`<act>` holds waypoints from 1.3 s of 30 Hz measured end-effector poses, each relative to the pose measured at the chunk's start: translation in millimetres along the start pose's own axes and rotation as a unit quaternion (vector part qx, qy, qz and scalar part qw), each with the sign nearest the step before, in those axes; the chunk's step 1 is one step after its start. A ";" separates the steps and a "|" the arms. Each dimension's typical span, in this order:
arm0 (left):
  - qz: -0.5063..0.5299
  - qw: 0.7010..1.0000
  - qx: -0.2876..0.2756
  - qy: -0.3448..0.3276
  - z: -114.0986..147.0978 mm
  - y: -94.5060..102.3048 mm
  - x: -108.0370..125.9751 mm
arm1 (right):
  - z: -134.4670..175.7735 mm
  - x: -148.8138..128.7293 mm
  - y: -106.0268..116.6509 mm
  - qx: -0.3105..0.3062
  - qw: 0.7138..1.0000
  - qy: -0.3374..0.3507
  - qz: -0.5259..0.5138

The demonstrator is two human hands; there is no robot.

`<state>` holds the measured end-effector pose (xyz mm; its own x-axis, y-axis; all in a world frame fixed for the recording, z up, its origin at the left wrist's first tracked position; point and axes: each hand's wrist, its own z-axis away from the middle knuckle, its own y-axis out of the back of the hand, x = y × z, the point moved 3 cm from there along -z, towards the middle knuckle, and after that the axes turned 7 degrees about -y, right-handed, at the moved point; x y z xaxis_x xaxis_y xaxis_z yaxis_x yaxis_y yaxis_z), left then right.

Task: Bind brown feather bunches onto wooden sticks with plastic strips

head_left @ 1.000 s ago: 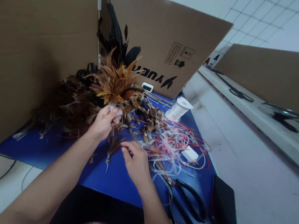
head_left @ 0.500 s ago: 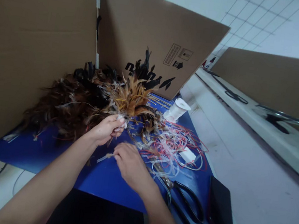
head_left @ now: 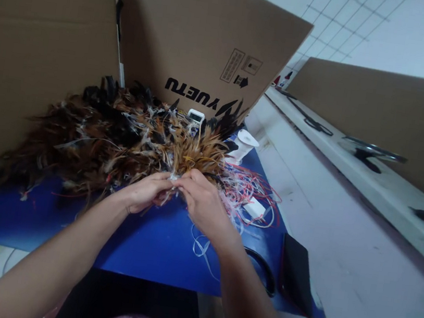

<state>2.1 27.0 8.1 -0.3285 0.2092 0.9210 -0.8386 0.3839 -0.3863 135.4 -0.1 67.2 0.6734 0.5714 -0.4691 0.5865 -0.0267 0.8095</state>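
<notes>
A bundle of tan and dark feathers (head_left: pixel 202 150) fans away from me, its pale bound end low in the middle of the view. My left hand (head_left: pixel 148 191) is closed around that bound end. Fingertips of my right hand (head_left: pixel 203 196) are pinched together against the same end, touching the left thumb area; what they hold is hidden. A thin pale ribbon (head_left: pixel 201 249) lies looped on the blue table below my right wrist. Left of the bundle spreads a big heap of brown and black feathers (head_left: pixel 75 147).
Tall cardboard panels (head_left: pixel 202 31) stand behind and left. To the right are a white spool (head_left: pixel 246 142), tangled red and clear ribbons (head_left: pixel 242 182), a white block (head_left: pixel 255 209), a black scissors handle (head_left: pixel 265 272) and a dark flat object (head_left: pixel 297 273). A small white device (head_left: pixel 196 116) sits behind the feathers.
My right hand has come up from the table to meet my left at the bundle's bound end. The bundle has tipped over to the right. My view has shifted slightly.
</notes>
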 end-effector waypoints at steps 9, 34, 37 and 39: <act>0.028 1.000 -0.011 0.001 0.2 -4.5 -0.6 | -8.2 1.5 6.0 -0.009 0.999 -0.009 0.046; -0.048 0.996 -0.045 -0.067 1.2 -3.3 -2.9 | -9.1 1.3 15.8 0.115 0.992 -0.044 -0.002; -0.012 0.997 -0.049 -0.066 1.7 -4.0 0.5 | 3.9 -0.3 22.8 0.237 0.969 -0.052 -0.037; 0.008 0.996 -0.047 -0.072 1.5 -4.3 2.5 | 13.7 -0.2 24.0 0.291 0.952 -0.075 -0.059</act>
<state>4.3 24.6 12.2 -0.4063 0.0876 0.9095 -0.7902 0.4660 -0.3980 155.5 -12.0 81.8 0.6191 0.4757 -0.6249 0.7822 -0.4445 0.4366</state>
